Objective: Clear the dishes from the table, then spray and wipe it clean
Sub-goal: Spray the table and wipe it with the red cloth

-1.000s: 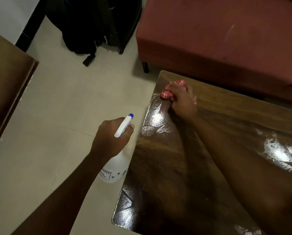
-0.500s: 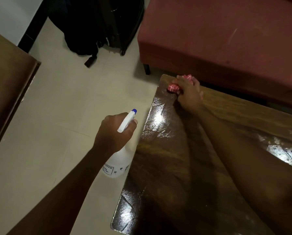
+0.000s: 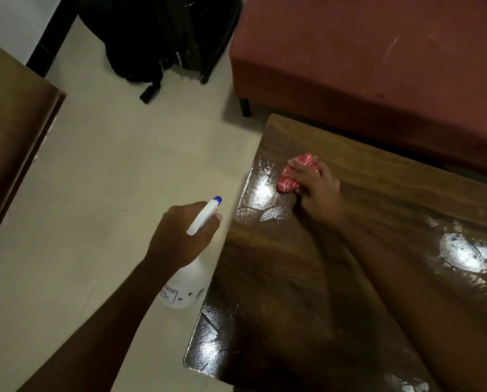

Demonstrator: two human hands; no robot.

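A dark wooden table (image 3: 307,278) fills the right half of the view, its top shiny with wet streaks. My right hand (image 3: 318,190) grips a bunched red-and-white cloth (image 3: 291,176) and presses it onto the table near the far left edge. My left hand (image 3: 180,236) holds a white spray bottle (image 3: 185,287) with a blue nozzle tip, off the table's left edge and above the floor. No dishes are in view.
A red upholstered sofa (image 3: 378,66) stands just behind the table. A black bag and suitcase (image 3: 163,38) sit on the pale tiled floor (image 3: 109,193) at the back. Another brown piece of furniture (image 3: 10,137) lies at the left edge.
My right hand has pulled the cloth back from the table's far corner toward me along the left edge. The left hand with the bottle has stayed about where it was.
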